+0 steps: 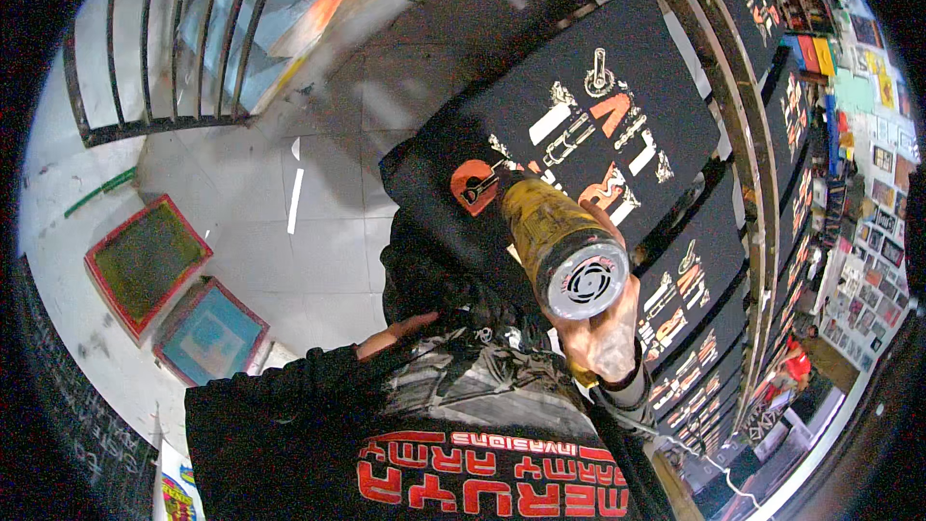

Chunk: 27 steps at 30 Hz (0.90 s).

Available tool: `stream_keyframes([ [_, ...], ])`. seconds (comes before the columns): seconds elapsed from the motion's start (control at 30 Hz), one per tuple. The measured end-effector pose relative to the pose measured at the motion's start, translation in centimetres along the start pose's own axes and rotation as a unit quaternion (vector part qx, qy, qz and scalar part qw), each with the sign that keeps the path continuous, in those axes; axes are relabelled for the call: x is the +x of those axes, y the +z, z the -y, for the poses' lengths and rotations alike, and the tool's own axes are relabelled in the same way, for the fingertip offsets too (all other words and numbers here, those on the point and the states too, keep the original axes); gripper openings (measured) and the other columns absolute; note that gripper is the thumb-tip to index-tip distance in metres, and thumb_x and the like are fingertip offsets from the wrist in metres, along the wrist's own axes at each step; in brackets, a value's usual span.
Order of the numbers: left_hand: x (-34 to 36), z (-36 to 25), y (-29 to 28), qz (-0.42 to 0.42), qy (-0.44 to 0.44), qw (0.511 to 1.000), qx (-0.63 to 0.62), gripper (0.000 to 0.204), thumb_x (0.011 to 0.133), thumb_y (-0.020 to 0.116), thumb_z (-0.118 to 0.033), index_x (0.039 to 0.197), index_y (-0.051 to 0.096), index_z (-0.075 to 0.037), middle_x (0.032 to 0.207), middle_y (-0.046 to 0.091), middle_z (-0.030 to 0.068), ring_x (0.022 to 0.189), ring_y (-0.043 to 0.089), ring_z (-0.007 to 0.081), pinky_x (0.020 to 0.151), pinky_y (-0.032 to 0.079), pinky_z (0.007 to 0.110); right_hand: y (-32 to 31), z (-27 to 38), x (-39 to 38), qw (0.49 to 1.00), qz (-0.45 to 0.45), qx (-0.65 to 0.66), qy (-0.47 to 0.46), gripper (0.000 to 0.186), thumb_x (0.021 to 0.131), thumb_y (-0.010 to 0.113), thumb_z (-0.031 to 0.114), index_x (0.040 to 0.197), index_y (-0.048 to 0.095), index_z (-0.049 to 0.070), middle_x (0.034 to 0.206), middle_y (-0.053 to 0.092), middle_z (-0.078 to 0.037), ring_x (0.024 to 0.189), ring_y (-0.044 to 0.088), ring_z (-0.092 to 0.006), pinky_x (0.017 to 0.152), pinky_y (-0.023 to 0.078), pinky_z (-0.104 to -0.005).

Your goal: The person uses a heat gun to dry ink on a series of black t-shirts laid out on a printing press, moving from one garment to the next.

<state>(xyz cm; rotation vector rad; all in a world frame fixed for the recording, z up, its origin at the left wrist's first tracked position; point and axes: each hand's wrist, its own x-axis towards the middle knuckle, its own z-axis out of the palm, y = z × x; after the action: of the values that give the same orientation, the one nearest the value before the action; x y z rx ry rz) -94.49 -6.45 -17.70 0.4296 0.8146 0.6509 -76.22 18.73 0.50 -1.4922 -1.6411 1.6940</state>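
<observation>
Just right of centre in the frame, I've got the right hand (610,333) clamped round a yellow cylindrical tool (545,217), its grey vented end facing up at me, its far end over the black printed fabric (569,63) that stretches to the upper right. And left of centre, there's the left hand (410,326), well apart from the right, down by the wearer's dark clothing; I can't tell whether its fingers are open or curled. Over at left, two framed screens (149,265) sit side by side.
</observation>
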Motion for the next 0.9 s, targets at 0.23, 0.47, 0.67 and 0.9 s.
stream_keyframes([
  [0.23,1.0,2.4,0.1,-0.005,-0.018,0.996,-0.086,0.072,0.095,0.063,-0.024,0.155,0.026,-0.008,0.157,0.031,0.011,0.143,0.032,0.0228,0.12,0.023,0.036,0.8,-0.5,-0.5,0.963,-0.017,0.238,0.123,0.053,0.093,0.05,0.015,0.145,0.042,0.007,0.13,0.058,-0.014,0.119,0.059,-0.0275,0.1,0.051,-0.0448],
  [0.47,0.1,1.9,1.0,0.025,0.036,0.992,-0.12,0.073,0.096,0.061,-0.03,0.155,0.025,-0.007,0.158,0.029,0.0103,0.144,0.031,0.0228,0.12,0.023,0.036,0.9,0.1,-0.3,0.998,0.042,0.036,0.019,0.052,0.093,0.057,0.012,0.143,0.043,0.008,0.114,0.066,-0.01,0.104,0.065,-0.0245,0.091,0.055,-0.0392],
  [0.67,1.5,7.3,-0.8,0.007,0.106,0.991,0.076,0.076,0.095,0.062,-0.031,0.154,0.024,-0.003,0.159,0.029,0.0112,0.144,0.032,0.0243,0.12,0.023,0.037,-0.5,-0.5,0.8,0.981,-0.04,0.177,0.072,0.069,0.083,0.067,-0.002,0.146,0.04,0.005,0.11,0.066,-0.008,0.099,0.066,-0.0182,0.085,0.058,-0.0343],
  [0.9,1.3,2.3,0.7,-0.022,0.014,0.99,-0.14,0.06,0.101,0.055,-0.026,0.15,0.032,0.0,0.155,0.036,0.0101,0.139,0.039,0.0207,0.118,0.027,0.033,1.1,-0.2,-0.4,0.923,0.006,0.356,0.145,0.049,0.101,0.048,0.03,0.144,0.042,0.008,0.119,0.062,-0.008,0.105,0.063,-0.0215,0.092,0.056,-0.0388],
])
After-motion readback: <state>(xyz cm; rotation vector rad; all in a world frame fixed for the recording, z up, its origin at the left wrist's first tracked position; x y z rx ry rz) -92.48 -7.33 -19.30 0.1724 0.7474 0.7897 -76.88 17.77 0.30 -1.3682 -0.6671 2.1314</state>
